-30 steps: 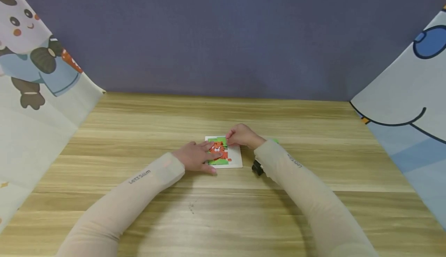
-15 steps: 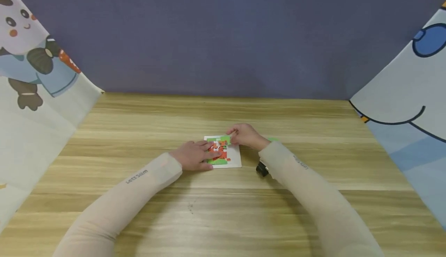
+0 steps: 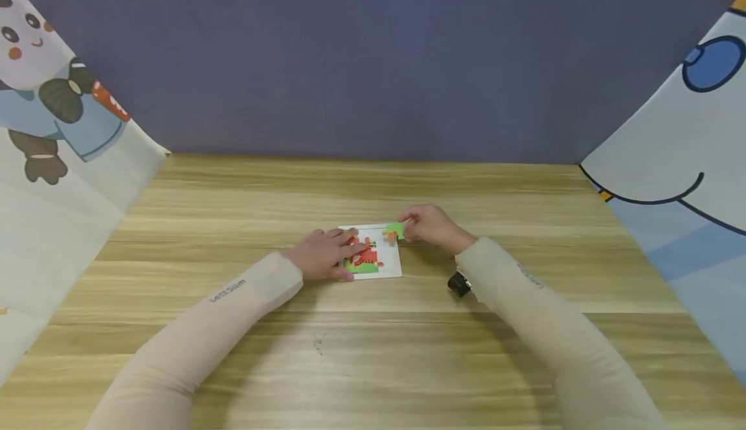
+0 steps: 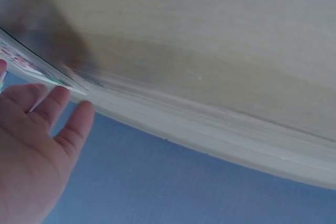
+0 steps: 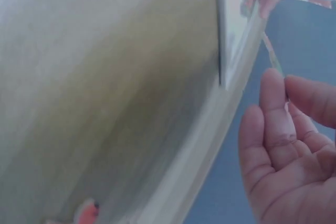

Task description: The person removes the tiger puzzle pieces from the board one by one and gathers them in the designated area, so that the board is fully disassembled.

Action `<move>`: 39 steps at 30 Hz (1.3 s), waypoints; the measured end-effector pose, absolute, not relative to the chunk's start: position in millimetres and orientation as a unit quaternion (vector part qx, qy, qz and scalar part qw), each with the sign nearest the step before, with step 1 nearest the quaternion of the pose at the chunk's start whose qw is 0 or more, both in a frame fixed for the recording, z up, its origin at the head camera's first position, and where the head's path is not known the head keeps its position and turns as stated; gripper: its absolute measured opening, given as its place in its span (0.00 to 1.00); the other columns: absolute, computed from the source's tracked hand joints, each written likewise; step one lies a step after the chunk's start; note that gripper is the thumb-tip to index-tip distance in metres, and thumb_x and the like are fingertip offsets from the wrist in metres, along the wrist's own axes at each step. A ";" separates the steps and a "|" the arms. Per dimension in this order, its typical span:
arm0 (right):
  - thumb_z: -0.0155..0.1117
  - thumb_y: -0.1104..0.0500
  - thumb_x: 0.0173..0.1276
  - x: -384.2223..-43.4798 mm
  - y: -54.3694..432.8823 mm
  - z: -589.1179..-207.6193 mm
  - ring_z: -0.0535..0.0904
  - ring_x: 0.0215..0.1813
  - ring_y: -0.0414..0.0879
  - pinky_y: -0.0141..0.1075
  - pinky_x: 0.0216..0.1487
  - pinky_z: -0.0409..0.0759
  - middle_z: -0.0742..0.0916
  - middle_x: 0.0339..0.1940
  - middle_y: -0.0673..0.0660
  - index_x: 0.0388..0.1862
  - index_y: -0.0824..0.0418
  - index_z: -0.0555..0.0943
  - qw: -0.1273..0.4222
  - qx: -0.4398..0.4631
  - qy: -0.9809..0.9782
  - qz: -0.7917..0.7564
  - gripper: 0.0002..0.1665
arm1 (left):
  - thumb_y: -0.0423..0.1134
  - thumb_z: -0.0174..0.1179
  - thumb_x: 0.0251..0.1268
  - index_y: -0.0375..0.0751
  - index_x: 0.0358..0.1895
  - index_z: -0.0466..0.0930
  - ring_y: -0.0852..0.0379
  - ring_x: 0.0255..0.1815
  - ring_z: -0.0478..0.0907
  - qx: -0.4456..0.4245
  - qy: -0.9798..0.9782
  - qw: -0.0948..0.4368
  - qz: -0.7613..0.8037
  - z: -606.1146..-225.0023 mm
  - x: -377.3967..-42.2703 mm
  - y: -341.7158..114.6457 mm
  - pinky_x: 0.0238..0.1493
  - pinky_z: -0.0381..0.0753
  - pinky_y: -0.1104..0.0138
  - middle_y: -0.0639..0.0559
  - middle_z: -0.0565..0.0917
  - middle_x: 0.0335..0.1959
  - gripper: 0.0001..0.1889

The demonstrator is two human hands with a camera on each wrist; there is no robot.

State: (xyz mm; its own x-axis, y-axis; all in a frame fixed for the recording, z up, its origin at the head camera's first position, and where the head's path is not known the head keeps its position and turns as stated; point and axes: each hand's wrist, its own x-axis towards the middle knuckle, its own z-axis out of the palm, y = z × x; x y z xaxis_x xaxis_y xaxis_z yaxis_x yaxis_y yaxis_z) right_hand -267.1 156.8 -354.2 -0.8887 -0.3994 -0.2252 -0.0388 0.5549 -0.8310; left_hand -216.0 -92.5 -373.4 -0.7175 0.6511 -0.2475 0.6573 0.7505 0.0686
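Observation:
A white puzzle board (image 3: 390, 265) with an orange tiger picture on green lies flat on the table. My left hand (image 3: 323, 256) rests on its left part with fingers spread and straight, hiding some of the picture; the left wrist view shows the same hand (image 4: 31, 150) at the board's edge. Over the board's upper right corner, my right hand (image 3: 436, 226) pinches a green and orange puzzle piece (image 3: 394, 230) between thumb and index finger. In the right wrist view the pinched piece (image 5: 274, 59) appears thin and edge-on, raised above the board.
The wooden table (image 3: 373, 359) runs back to a dark blue-grey wall (image 3: 373, 61). Printed cartoon panels stand left and right. A small red-orange piece (image 5: 89, 214) lies on the table near my right wrist. A black wrist camera (image 3: 459, 283) sits under the right sleeve.
My right hand has lifted the green and orange piece out of the tiger picture and moved it right, baring more white board. The left hand stays on the board.

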 end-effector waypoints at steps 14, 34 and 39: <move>0.54 0.67 0.64 -268.2 201.2 -347.2 0.79 0.44 0.57 0.47 0.49 0.78 0.84 0.40 0.62 0.59 0.71 0.75 0.171 -0.133 0.871 -0.442 0.23 | 0.68 0.56 0.58 0.52 0.77 0.51 0.45 0.75 0.50 0.308 0.938 0.156 -0.012 -375.2 -231.6 -90.4 0.68 0.56 0.44 0.44 0.50 0.77 0.47; 0.44 0.68 0.72 -267.0 259.5 -347.6 0.82 0.47 0.61 0.45 0.50 0.80 0.79 0.44 0.68 0.63 0.78 0.68 0.133 -0.105 0.879 -0.445 0.23 | 0.70 0.60 0.51 0.48 0.76 0.52 0.46 0.76 0.48 0.281 0.943 0.170 -0.051 -370.0 -232.7 -89.3 0.69 0.53 0.43 0.48 0.50 0.77 0.52; 0.44 0.69 0.72 -265.2 274.8 -350.2 0.83 0.44 0.58 0.44 0.49 0.81 0.80 0.42 0.68 0.62 0.78 0.68 0.117 -0.099 0.890 -0.429 0.23 | 0.71 0.59 0.51 0.49 0.76 0.52 0.46 0.76 0.48 0.274 0.945 0.169 -0.052 -371.8 -232.2 -89.7 0.69 0.52 0.43 0.49 0.49 0.77 0.52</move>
